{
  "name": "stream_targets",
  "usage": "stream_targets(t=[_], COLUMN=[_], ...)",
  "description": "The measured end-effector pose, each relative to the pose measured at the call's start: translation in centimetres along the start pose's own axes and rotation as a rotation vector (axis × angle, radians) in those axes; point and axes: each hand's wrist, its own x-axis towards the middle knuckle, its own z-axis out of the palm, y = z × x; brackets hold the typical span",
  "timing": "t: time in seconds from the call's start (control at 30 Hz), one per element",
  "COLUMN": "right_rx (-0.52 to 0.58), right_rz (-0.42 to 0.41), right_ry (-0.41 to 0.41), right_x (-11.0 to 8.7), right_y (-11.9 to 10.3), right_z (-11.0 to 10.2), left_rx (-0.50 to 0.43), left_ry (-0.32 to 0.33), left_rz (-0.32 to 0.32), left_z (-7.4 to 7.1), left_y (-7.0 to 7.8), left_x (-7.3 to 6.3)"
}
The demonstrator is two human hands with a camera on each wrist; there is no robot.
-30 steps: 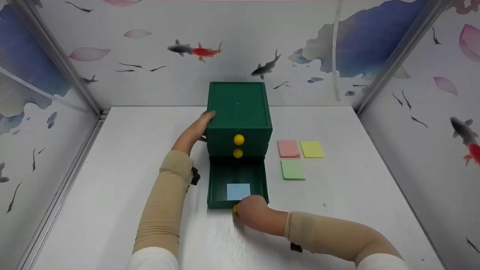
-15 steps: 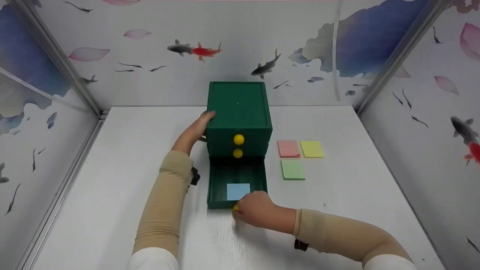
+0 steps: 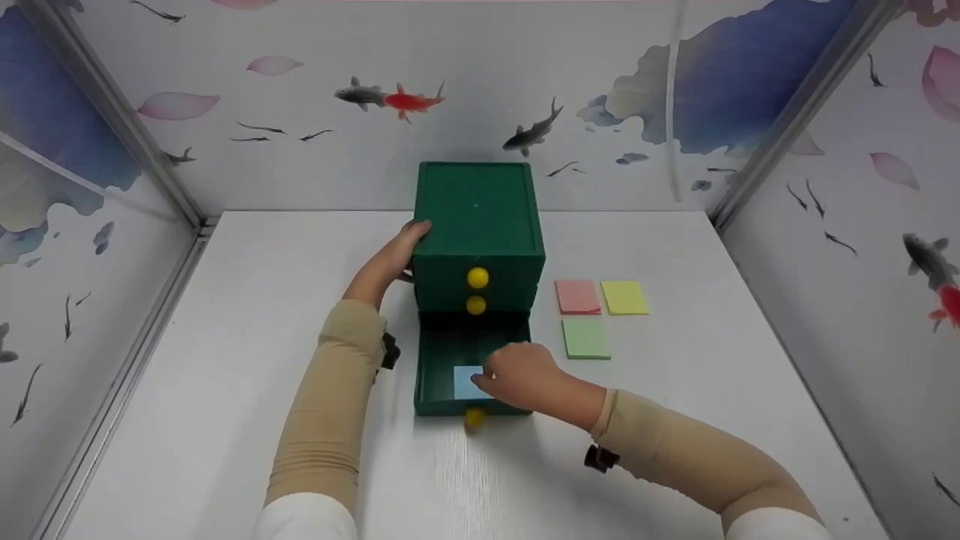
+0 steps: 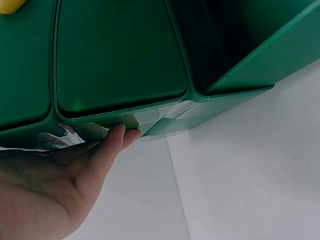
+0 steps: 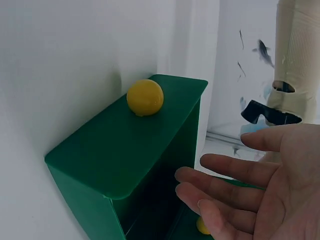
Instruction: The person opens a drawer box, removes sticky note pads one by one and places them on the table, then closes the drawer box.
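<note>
A green drawer cabinet (image 3: 476, 210) stands at the middle of the table, its bottom drawer (image 3: 433, 379) pulled out toward me. My left hand (image 3: 388, 261) rests along the cabinet's left side, its thumb at the top edge in the head view. In the left wrist view its fingers (image 4: 107, 150) lie fairly straight against that side. Over the drawer is my right hand (image 3: 525, 377), holding nothing; the right wrist view shows its fingers (image 5: 230, 172) spread and loosely bent. It partly hides a blue sticky note pad (image 3: 465, 382) in the drawer. The drawer's yellow knob (image 5: 145, 97) is free.
Pink (image 3: 577, 298), yellow (image 3: 624, 298) and green (image 3: 586, 339) sticky note pads lie right of the cabinet. Two more yellow knobs, an upper one (image 3: 478, 278) and a lower one (image 3: 475, 305), stick out from the closed drawers. Printed walls border the table.
My right hand has let go of the bottom drawer's yellow knob and risen forward over the drawer. The left hand stays on the cabinet's side; the drawer stays out.
</note>
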Motion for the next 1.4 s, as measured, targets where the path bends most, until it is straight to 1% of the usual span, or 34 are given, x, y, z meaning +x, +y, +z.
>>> stream_targets(t=[0.17, 0.37, 0.47, 0.67, 0.8, 0.97, 1.1, 1.33, 1.4], right_rx=[0.100, 0.263, 0.313, 0.317, 0.315, 0.308, 0.325, 0.308, 0.304], right_rz=[0.036, 0.085, 0.109, 0.164, 0.186, 0.196, 0.193, 0.195, 0.184], right_ry=[-0.031, -0.093, -0.121, -0.179, -0.209, -0.220, -0.230, -0.244, -0.241], right_x=[1.2, 2.8, 3.6, 5.0, 5.7, 6.1, 6.3, 6.6, 6.8], right_y=[0.8, 1.8, 2.2, 3.0, 3.5, 3.9, 4.1, 4.2, 4.3], right_z=[-0.2, 0.2, 0.5, 1.5, 2.2, 2.6, 2.7, 3.3, 3.4], left_rx=[-0.008, 0.012, 0.017, 0.014, 0.012, 0.003, 0.004, 0.002, 0.002], left_ry=[0.001, 0.000, 0.001, 0.005, 0.006, 0.006, 0.004, 0.010, 0.014], left_rz=[0.003, 0.000, -0.006, -0.009, -0.010, -0.001, 0.005, -0.003, -0.007], left_z=[-0.1, -0.2, -0.1, 0.0, 0.1, 0.2, 0.1, 0.1, 0.1], left_y=[-0.1, -0.2, -0.1, -0.1, -0.1, -0.1, 0.0, -0.1, -0.2], left_x=[0.1, -0.2, -0.2, 0.1, 0.1, 0.3, 0.2, 0.2, 0.2])
